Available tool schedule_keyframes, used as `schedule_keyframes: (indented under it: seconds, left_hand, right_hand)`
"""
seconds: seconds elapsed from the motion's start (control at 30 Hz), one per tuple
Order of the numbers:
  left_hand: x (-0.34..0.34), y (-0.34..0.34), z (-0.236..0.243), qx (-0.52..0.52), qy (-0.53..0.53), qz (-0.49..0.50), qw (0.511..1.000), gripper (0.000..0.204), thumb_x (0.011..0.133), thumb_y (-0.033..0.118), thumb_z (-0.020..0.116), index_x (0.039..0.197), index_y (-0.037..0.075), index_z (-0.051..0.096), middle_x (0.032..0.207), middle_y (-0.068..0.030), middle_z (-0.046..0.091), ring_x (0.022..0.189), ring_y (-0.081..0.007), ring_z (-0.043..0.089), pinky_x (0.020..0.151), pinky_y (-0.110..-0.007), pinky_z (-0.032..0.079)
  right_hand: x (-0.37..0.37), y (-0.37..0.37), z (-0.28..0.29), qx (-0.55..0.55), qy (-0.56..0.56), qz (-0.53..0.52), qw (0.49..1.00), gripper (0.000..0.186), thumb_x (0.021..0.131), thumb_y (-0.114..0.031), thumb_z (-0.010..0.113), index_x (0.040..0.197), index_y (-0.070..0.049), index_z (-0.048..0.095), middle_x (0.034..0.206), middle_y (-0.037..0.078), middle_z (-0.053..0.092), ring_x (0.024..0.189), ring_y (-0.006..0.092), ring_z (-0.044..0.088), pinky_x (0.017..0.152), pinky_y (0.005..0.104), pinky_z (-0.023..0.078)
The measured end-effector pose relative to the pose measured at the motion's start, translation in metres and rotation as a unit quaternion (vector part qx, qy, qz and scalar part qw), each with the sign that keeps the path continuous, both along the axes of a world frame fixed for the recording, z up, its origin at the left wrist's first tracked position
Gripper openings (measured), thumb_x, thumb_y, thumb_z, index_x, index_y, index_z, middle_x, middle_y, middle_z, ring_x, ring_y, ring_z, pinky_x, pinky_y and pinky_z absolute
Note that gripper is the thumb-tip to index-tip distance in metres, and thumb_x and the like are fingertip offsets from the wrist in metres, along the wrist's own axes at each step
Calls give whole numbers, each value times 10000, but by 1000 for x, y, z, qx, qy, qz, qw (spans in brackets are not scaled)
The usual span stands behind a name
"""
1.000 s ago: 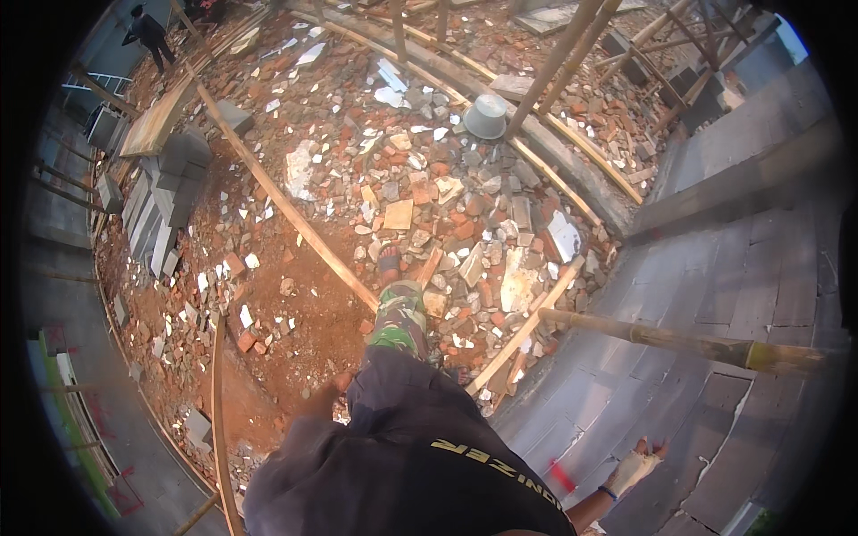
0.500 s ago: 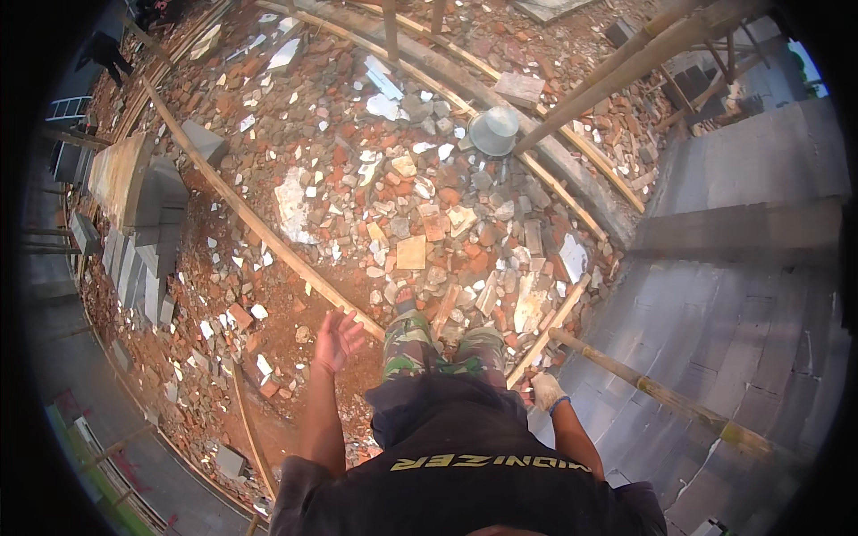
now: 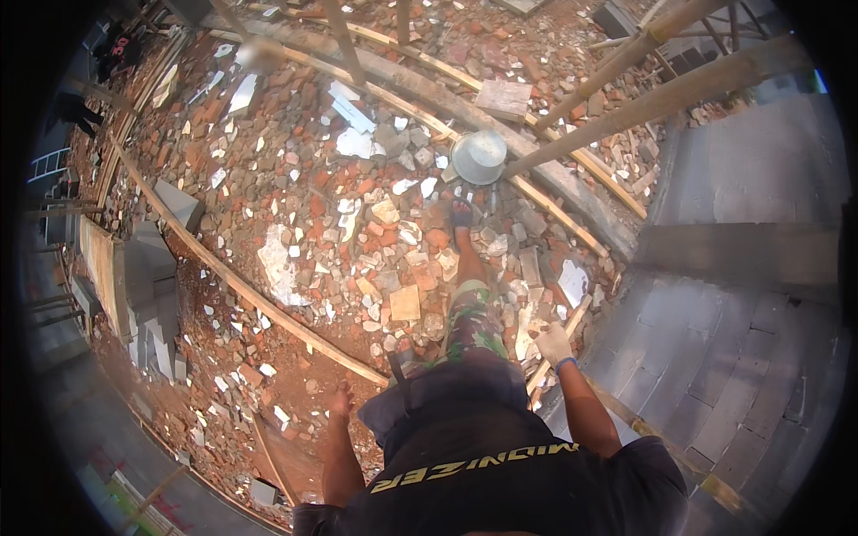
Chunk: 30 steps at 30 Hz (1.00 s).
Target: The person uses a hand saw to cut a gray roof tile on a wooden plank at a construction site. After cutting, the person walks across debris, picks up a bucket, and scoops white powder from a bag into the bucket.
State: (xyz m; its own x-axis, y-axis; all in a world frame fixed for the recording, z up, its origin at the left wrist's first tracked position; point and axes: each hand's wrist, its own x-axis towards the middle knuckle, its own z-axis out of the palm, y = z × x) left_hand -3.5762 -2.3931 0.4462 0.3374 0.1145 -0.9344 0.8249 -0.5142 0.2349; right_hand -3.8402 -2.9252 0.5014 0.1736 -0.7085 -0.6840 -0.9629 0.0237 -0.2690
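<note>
View down over brick rubble: bare left hand open, empty; gloved right hand near bamboo pole, grip can't tell; metal pan ahead

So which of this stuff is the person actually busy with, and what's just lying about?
In hand or nearest:
- left hand, bare and empty
- right hand, gloved, by the bamboo pole

Lying about:
- metal pan
- brick rubble
- grey blocks

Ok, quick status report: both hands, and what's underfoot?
Left hand bare, open, holding nothing. Right hand gloved, empty, beside the bamboo pole. Brick rubble underfoot; metal pan ahead.
</note>
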Motion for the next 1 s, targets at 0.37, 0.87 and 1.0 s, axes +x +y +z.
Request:
schedule_keyframes:
  seconds: [0.37, 0.87, 1.0]
  left_hand:
    - [47, -248, 64, 63, 111, 98, 987, 656, 993, 461, 560, 1523, 103, 416, 1432, -142, 570, 1239, -311, 584, 1013, -470, 467]
    - [152, -407, 69, 91, 82, -166, 978, 481, 1046, 345, 597, 1418, 43, 565, 1314, -93, 619, 1231, -213, 571, 1038, -373, 463]
    - [207, -470, 71, 137, 67, -67, 986, 528, 1046, 370, 593, 1435, 18, 534, 1314, -124, 617, 1239, -235, 577, 1058, -405, 464]
  right_hand:
    - [343, -383, -238, 14, 23, 138, 990, 583, 831, -231, 668, 1325, 57, 553, 1213, 292, 675, 1195, 394, 644, 1003, 446, 514]
    - [454, -501, -500, 11, 56, 27, 998, 789, 776, -503, 853, 1236, 96, 624, 1155, 278, 704, 1061, 369, 705, 922, 436, 531]
    - [458, -447, -477, -163, -36, 75, 983, 789, 775, -497, 853, 1281, 62, 619, 1192, 268, 688, 1054, 385, 695, 930, 436, 525]
